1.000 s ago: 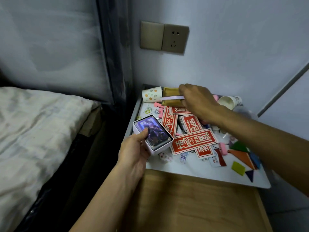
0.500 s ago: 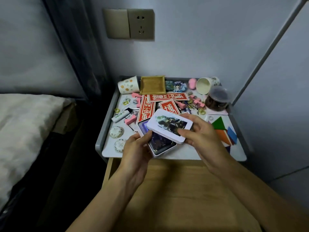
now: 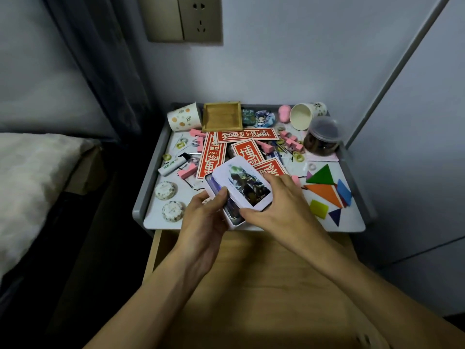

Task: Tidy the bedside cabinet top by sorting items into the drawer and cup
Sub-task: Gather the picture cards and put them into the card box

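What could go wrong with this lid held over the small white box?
The white picture-printed lid, pinched by the right hand, sits skewed over the open white box in the left hand; it may jam or slip. A drop could scatter the red printed cards nearby.

Box mostly covered, edges of the room cut off

The lid (image 3: 242, 188) and the right hand (image 3: 279, 207) cover most of the box (image 3: 232, 219). The left hand (image 3: 203, 222) shows only its thumb, its fingers hidden behind the box. The lid overlaps the nearest red cards (image 3: 211, 154). The top edge cuts the wall socket (image 3: 200, 18), the left edge the bed (image 3: 30, 177). The jar's (image 3: 322, 138) dark contents cannot be made out.
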Motion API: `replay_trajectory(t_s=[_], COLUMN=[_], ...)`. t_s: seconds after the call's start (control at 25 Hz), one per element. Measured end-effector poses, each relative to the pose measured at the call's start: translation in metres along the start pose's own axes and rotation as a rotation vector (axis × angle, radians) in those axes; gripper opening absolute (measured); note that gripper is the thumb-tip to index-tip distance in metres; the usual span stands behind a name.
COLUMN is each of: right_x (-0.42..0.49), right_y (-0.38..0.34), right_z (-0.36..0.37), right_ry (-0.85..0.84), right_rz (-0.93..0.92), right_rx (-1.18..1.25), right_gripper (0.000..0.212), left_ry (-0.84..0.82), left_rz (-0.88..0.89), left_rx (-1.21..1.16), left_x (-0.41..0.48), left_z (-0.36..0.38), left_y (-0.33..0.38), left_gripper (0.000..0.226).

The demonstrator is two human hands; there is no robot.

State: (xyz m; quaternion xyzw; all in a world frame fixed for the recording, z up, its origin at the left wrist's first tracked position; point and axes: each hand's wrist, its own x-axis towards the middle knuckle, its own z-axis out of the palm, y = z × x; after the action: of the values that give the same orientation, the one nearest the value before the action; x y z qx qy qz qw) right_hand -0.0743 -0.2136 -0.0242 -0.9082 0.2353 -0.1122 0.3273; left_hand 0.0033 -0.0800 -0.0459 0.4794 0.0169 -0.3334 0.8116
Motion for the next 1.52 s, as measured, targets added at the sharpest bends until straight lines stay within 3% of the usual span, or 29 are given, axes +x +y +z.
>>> replay_trajectory(t_s=[0.12, 0.32, 1.04, 1.28, 1.52], right_x=[-0.003, -0.010, -0.018, -0.019, -0.023], right_y=[0.000, -0.002, -0.005, -0.003, -0.002], right_z=[-0.002, 0.003, 0.010, 0.014, 0.018], right_ry=[0.020, 0.072, 0.047, -0.015, 0.046], right_rz=[-0.034, -0.126, -0.161, -0.156, -0.197], right_rx=[0.007, -0.031, -0.133, -0.192, -0.326], right_gripper=[0.068, 0.076, 0.079, 0.089, 0.091], left_ry=[-0.027, -0.058, -0.019, 0.016, 0.026], left_rz=[-0.004, -0.015, -0.029, 0.000, 0.017], left_rx=[0.012, -0.015, -0.023, -0.003, -0.003], left_x=[-0.002, -0.004, -0.011, -0.012, -0.013], left_z=[0.003, 0.007, 0.009, 0.010, 0.013], left_y=[-0.001, -0.001, 0.003, 0.002, 0.001], left_gripper=[0.038, 0.043, 0.049, 0.038, 0.032])
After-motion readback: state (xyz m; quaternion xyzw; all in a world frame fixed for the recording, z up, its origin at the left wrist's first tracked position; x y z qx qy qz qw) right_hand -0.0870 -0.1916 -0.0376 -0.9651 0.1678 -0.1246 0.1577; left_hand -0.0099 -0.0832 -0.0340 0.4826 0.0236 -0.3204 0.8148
